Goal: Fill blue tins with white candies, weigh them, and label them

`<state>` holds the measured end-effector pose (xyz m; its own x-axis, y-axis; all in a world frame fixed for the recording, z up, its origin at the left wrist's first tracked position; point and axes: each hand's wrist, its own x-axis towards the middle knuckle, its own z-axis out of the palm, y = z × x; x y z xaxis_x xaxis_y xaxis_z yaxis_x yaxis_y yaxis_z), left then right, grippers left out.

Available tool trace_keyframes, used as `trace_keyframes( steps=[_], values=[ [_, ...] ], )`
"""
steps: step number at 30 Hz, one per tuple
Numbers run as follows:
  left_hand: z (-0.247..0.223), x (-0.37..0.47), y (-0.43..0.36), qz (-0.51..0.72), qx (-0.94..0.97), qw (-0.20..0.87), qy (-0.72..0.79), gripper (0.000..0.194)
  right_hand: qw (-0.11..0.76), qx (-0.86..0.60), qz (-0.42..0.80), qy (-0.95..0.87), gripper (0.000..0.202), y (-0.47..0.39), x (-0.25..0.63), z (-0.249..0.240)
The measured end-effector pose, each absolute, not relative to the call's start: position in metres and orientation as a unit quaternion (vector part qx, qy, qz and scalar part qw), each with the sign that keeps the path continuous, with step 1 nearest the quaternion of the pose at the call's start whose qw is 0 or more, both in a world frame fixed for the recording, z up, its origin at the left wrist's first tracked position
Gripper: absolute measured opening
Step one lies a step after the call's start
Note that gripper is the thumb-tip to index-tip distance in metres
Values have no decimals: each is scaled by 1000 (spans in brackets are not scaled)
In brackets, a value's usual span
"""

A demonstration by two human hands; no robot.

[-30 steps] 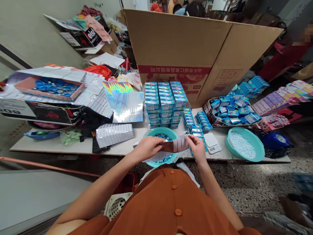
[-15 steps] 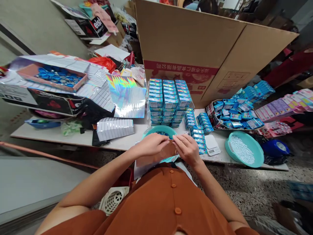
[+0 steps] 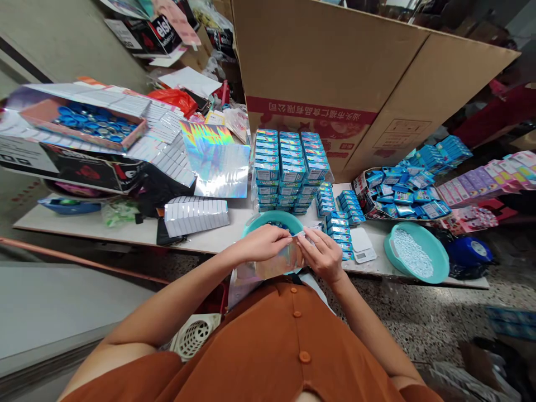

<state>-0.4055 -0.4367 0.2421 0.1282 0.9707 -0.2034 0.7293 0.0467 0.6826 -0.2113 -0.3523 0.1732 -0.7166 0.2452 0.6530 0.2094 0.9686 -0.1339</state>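
Fingers closed, my left hand [image 3: 264, 243] grips the upper edge of a shiny, reflective sheet [image 3: 272, 267] in front of my waist. My right hand [image 3: 321, 255] pinches the same sheet near its right end, a short gap from the left fingertips. Behind and partly under both hands is a turquoise basin [image 3: 251, 223] with small dark blue pieces in it. Stacks of small blue boxes [image 3: 288, 167] stand just beyond the basin. Shorter rows of blue boxes [image 3: 340, 234] lie to the right of my right hand.
A white scale [image 3: 362, 244], a basin of white pellets [image 3: 412, 254] and a carton of blue packets [image 3: 397, 195] are on the right. White folded strips [image 3: 196, 218], a holographic sheet [image 3: 221, 167] and a pink tray [image 3: 39, 114] lie left. A tall cardboard panel [image 3: 318, 61] stands behind.
The view has shifted slightly. The shiny sheet between my hands has tilted and now catches more light; both hands keep hold of its edge.
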Motion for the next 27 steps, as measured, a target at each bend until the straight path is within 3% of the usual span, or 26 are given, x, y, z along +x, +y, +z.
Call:
trace_keyframes(
  steps=[7,18,27],
  values=[
    [238,-407,-436,205,659,369,622,43,354,-123,78,-924,33,-353,-208,168],
    [224,-415,-430,204,639,438,599,41,351,-89,49,-931,29,-354,-208,169],
    [170,-441,-387,191,653,422,599,39,366,-265,163,-877,15,-357,-187,164]
  ],
)
